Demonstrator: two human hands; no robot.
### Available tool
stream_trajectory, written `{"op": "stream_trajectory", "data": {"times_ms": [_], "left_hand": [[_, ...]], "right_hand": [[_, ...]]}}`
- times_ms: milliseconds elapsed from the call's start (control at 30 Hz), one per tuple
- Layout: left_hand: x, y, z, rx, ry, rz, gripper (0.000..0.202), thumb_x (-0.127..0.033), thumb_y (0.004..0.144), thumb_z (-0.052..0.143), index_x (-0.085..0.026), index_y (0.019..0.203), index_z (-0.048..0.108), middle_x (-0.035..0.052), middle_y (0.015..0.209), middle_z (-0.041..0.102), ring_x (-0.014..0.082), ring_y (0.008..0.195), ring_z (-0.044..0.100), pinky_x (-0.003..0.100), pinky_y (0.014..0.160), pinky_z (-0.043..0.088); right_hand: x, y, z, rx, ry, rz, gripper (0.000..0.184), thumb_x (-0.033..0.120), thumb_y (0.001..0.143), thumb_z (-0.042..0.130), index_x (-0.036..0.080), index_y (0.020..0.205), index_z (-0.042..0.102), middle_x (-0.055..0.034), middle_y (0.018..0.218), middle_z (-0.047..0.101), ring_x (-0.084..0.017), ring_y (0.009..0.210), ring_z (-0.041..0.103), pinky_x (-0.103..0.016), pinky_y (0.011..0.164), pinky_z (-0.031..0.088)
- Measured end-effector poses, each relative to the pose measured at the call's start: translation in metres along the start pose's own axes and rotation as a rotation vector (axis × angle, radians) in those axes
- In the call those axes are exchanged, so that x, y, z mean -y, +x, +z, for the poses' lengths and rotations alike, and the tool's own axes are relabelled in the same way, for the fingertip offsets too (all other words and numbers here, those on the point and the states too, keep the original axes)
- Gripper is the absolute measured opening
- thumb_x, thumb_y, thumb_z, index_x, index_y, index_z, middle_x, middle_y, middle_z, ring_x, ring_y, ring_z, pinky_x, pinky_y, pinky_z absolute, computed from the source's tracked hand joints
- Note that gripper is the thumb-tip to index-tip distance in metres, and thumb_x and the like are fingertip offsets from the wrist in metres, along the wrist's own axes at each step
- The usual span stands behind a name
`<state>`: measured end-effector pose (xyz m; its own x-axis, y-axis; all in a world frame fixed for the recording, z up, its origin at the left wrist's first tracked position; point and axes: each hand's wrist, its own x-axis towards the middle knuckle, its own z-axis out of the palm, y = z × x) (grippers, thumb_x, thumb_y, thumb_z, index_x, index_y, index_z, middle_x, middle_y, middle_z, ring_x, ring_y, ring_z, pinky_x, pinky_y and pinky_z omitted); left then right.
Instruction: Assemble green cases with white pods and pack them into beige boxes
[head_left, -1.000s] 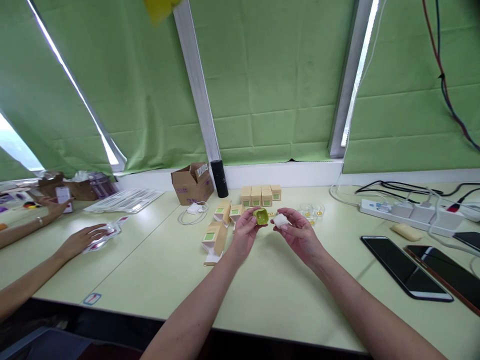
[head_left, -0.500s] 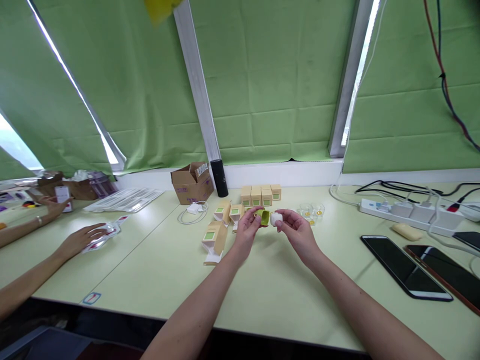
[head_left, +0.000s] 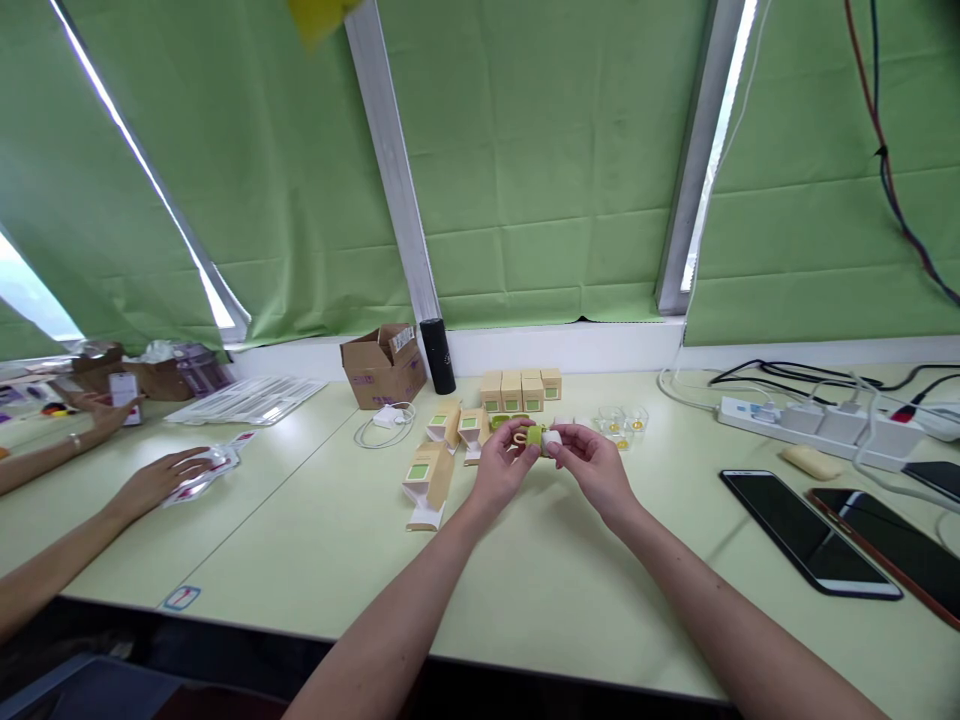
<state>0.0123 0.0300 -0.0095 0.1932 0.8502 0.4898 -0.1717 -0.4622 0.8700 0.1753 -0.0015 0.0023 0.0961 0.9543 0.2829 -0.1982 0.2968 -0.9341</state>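
Note:
My left hand (head_left: pixel 504 462) is closed on a small olive-green sleeve (head_left: pixel 535 436), which has a pale loop (head_left: pixel 519 438) on its left side. My right hand (head_left: pixel 592 465) pinches a small white rounded case (head_left: pixel 551 440). The sleeve and the white case meet between my fingertips; how far one sits inside the other is hidden. Just left of my left hand lie small tan cartons (head_left: pixel 427 475) with green labels, some with their flaps open. Behind my hands stands a group of closed tan boxes (head_left: pixel 512 390).
Clear cups (head_left: pixel 622 425) with yellow bits stand beyond my right hand. Phones (head_left: pixel 810 535) and a power strip (head_left: pixel 825 430) lie at the right. A cardboard box (head_left: pixel 384 370), a black cylinder (head_left: pixel 438 356) and a charger with cable (head_left: pixel 388 416) are behind. A co-worker's hand (head_left: pixel 161 480) rests on packaging at the left.
My hands have brought the green sleeve and the white case together; a small gap showed between them before. The sleeve has turned from showing its opening to showing its side and loop.

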Motion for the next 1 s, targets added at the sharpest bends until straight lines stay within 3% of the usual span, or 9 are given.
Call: {"op": "stream_trajectory", "data": {"times_ms": [400, 667, 800, 1000], "left_hand": [[0.0029, -0.0022, 0.0011, 0.008, 0.059, -0.030, 0.057, -0.056, 0.074, 0.085, -0.019, 0.111, 0.063, 0.0076, 0.104, 0.063, 0.0180, 0.093, 0.061, 0.032, 0.084, 0.053], [0.0049, -0.0026, 0.0011, 0.011, 0.098, -0.049, 0.060, -0.059, 0.071, 0.086, -0.018, 0.107, 0.061, 0.0095, 0.107, 0.067, 0.0203, 0.096, 0.066, 0.036, 0.087, 0.054], [0.0041, -0.0038, 0.0014, 0.013, 0.110, -0.052, 0.058, -0.057, 0.071, 0.086, -0.018, 0.106, 0.061, 0.0087, 0.107, 0.067, 0.0209, 0.097, 0.067, 0.037, 0.088, 0.055], [0.0017, -0.0076, 0.0056, 0.015, 0.159, -0.045, 0.050, -0.049, 0.075, 0.086, -0.019, 0.109, 0.062, 0.0070, 0.108, 0.067, 0.0204, 0.095, 0.067, 0.039, 0.089, 0.056]], "right_hand": [[-0.0006, -0.0016, 0.0010, 0.019, 0.004, 0.005, 0.054, 0.062, 0.063, 0.087, 0.018, 0.091, 0.071, -0.0048, 0.080, 0.074, -0.018, 0.067, 0.067, -0.034, 0.065, 0.059], [-0.0019, -0.0017, 0.0005, 0.020, -0.011, 0.001, 0.056, 0.061, 0.065, 0.086, 0.019, 0.098, 0.071, -0.0028, 0.078, 0.071, -0.018, 0.067, 0.067, -0.036, 0.068, 0.059], [-0.0005, -0.0027, 0.0003, 0.024, -0.042, -0.025, 0.058, 0.060, 0.069, 0.084, 0.019, 0.108, 0.072, 0.0008, 0.071, 0.067, -0.017, 0.065, 0.064, -0.036, 0.069, 0.059], [-0.0040, -0.0019, -0.0014, 0.036, -0.084, -0.015, 0.057, 0.062, 0.072, 0.081, 0.018, 0.108, 0.073, -0.0002, 0.071, 0.067, -0.017, 0.065, 0.063, -0.036, 0.069, 0.057]]}}
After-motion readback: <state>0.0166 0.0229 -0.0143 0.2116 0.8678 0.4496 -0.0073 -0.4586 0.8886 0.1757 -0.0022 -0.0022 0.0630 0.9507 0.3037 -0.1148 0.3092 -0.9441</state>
